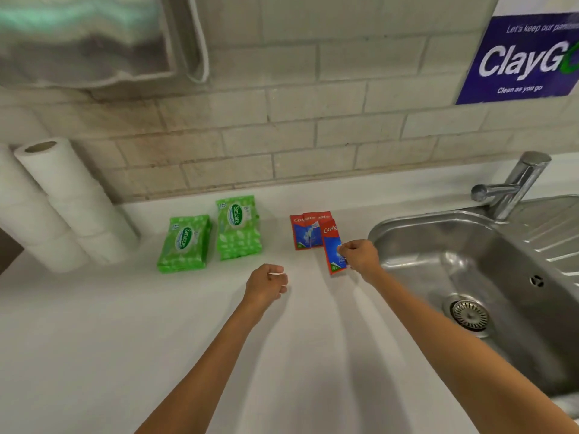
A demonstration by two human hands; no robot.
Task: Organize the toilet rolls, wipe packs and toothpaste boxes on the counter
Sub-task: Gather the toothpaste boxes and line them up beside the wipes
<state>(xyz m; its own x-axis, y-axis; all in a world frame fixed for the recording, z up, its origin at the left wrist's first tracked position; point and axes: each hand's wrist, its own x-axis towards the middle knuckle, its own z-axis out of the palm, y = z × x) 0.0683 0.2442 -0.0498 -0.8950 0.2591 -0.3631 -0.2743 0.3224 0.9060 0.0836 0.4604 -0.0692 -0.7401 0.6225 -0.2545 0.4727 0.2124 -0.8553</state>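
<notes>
On our white counter (94, 324), white toilet rolls (62, 208) stand stacked at the far left against the pale tiled wall (282, 136). Two green wipe packs (183, 244) lie side by side near the middle. To the right sits a stainless steel sink (470, 270) with a chrome tap (513, 186), just beside our right hand (360, 256). Red and blue toothpaste boxes (305, 231) lie flat between the packs and the sink. Our right fingers (344, 247) pinch one more red and blue toothpaste box (332, 249), which touches the others at their right edge. Our left hand (266, 285) hovers over the bare counter in a loose fist, holding nothing. Both forearms stretch forward.
</notes>
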